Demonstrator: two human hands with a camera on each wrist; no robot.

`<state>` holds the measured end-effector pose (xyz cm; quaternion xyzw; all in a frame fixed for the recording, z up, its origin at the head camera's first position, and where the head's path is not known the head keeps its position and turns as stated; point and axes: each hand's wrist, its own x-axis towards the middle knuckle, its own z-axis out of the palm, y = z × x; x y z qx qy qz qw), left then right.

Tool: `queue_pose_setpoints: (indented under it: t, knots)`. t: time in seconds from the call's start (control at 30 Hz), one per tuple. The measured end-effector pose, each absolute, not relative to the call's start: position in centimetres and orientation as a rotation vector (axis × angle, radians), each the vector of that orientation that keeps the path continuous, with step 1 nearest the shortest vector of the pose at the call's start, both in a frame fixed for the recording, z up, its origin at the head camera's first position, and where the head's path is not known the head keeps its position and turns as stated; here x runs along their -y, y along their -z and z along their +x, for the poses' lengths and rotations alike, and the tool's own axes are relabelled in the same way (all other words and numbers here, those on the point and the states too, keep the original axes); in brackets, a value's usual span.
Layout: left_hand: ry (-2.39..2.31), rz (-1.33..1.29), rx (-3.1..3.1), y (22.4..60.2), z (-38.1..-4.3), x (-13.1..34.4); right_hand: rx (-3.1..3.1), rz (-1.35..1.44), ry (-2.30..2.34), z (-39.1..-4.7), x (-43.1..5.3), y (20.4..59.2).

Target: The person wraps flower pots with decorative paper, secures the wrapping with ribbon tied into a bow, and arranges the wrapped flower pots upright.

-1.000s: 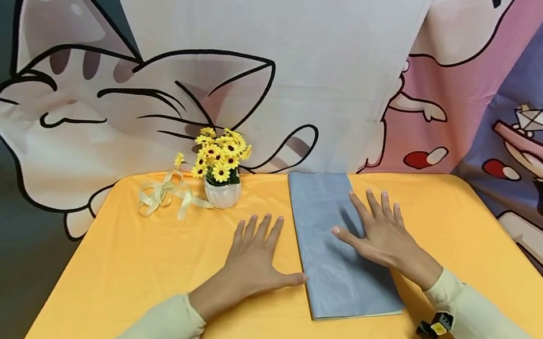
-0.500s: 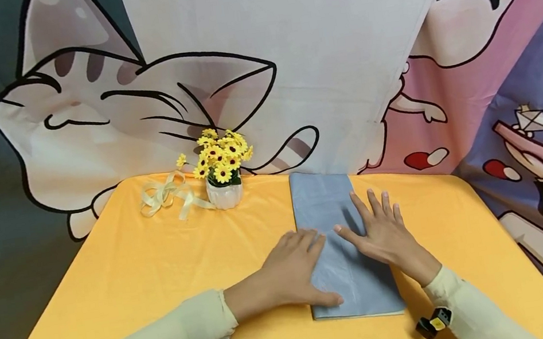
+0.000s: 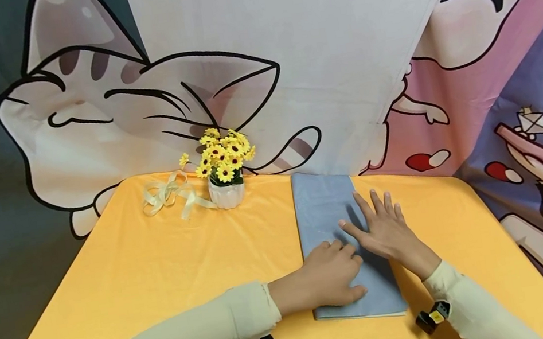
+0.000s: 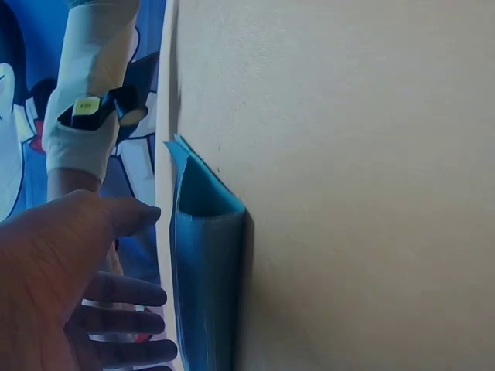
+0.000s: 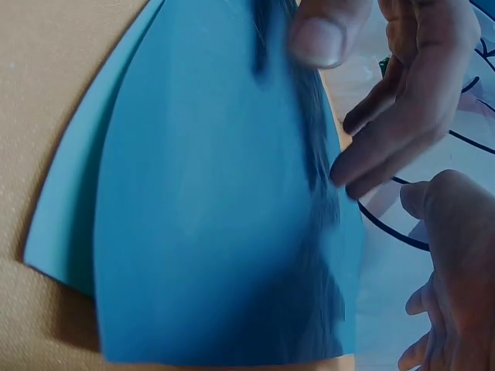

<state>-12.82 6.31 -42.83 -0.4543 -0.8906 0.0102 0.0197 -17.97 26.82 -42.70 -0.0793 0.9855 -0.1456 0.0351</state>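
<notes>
A folded blue sheet (image 3: 323,203), paper or cloth, lies lengthwise on the yellow-covered table. Its near end shows loose layers and a rounded fold in the left wrist view (image 4: 209,255). My left hand (image 3: 330,274) is over the sheet's near half, palm down, fingers slightly bent. My right hand (image 3: 387,231) stays over its right edge with fingers spread, casting a shadow on it. Neither hand holds anything. In the right wrist view, my left hand (image 5: 410,85) is at the top and my right hand (image 5: 464,263) at the lower right.
A white pot of yellow flowers (image 3: 228,193) stands at the back of the yellow tablecloth (image 3: 200,255). Left of it lies a loose pale ribbon (image 3: 163,196). Behind the table hangs a cartoon-printed backdrop (image 3: 336,38). Both wrists carry small black cameras.
My left hand has moved right and nearer to me, from beside the sheet's left edge to over its near half, its fingers bending more. My right hand has barely moved; the sheet looks the same.
</notes>
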Motion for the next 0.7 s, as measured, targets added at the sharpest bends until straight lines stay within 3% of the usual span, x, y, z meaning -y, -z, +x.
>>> queue_pose_setpoints:
  t: [0.43,0.7]
  knots:
    - [-0.151,-1.377,2.741,43.4,-14.4,-9.2,-2.991,-0.285,0.467,-19.0,-27.8,42.4]
    - [-0.108,-1.201,2.936,44.0,-16.5,-9.4,-2.930,-0.258,0.535,-19.5,-28.3,42.1]
